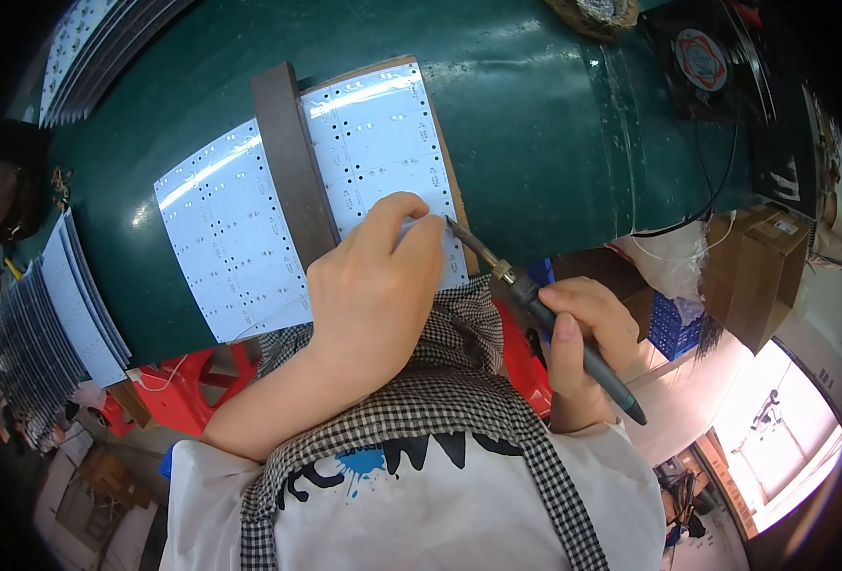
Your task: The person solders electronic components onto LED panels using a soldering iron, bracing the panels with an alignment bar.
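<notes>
- Left hand (375,285), fingers half curled, lies on the white panel (383,143), centre of frame, likely steadying it; I can't tell whether my fingertips pinch anything.
- Right hand (600,319), right of centre, wraps the iron (535,305) pen-fashion, probably for fine aim; tip at the panel's right edge, contact unclear.
- Brown bar (293,162) crosses the panel, upper centre, presumably weighting it flat. One panel or two beneath: can't tell.
- Stacked panels (83,305), left of frame, seem parked clear of my elbows.

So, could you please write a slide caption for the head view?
Left hand over a pale circuit board, right hand holding a soldering iron toward it.
</notes>
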`<state>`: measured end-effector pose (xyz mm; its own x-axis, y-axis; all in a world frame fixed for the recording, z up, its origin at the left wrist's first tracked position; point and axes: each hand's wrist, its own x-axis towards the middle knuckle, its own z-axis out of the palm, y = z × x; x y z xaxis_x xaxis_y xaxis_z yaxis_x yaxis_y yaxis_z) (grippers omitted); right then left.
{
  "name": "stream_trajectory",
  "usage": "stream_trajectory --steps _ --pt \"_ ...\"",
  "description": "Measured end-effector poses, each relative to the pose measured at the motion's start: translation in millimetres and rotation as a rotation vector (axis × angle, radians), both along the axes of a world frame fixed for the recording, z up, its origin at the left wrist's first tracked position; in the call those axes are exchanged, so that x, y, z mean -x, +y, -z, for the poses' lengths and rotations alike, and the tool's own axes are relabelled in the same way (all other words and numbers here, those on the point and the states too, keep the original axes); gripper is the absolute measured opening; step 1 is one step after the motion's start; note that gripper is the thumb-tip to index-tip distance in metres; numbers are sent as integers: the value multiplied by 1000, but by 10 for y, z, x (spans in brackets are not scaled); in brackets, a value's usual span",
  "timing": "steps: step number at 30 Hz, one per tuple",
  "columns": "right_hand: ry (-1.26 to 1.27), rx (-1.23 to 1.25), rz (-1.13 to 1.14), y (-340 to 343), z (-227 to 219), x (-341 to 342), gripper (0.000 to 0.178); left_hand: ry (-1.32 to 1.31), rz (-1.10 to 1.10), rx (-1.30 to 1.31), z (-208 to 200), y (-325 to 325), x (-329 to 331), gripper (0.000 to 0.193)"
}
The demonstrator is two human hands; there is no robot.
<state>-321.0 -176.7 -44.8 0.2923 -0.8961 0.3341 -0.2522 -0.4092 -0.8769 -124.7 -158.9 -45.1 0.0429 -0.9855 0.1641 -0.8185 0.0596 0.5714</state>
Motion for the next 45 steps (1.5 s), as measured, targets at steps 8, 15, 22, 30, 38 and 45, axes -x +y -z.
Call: stream_trajectory --steps 8,15,22,30,38,45 --pt "-36 56 34 107 33 62 15 77 -27 -29 -19 66 12 10" --pt "-55 116 42 176 55 123 14 178 64 -68 -87 200 47 14" --pt "-21 88 23 209 35 113 13 144 50 -7 -45 209 76 14" --pt "-13 73 14 266 55 136 13 72 32 -93 -65 246 82 9" --pt "-32 136 170 194 -50 312 16 170 50 -92 -113 217 15 8" --pt "191 497 332 -842 -61 73 20 263 -109 -54 -269 273 -295 7"
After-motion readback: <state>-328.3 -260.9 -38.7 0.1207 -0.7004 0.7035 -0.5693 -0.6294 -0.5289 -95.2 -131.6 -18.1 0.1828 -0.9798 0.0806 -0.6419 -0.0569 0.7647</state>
